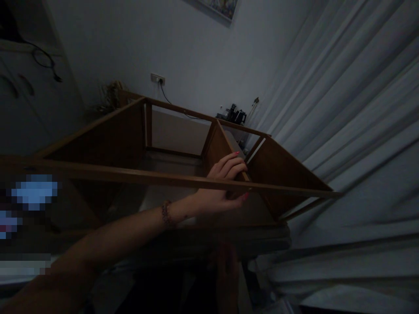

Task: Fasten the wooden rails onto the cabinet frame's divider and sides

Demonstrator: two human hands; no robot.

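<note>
A wooden cabinet frame with thin rails and upright panels stands in front of me. My left hand reaches in from the lower left, a beaded bracelet on its wrist. Its fingers lie over the top edge of the middle divider panel, and the thumb is below the front rail, so it grips the frame where the two meet. Low in the shadow below the frame is my right hand. Darkness hides its fingers, and I cannot make out anything in it.
White curtains hang along the right side. Behind the frame, a black kettle and other small items stand near the wall. A socket has a cable plugged in. White cupboards with a dangling cord are at left.
</note>
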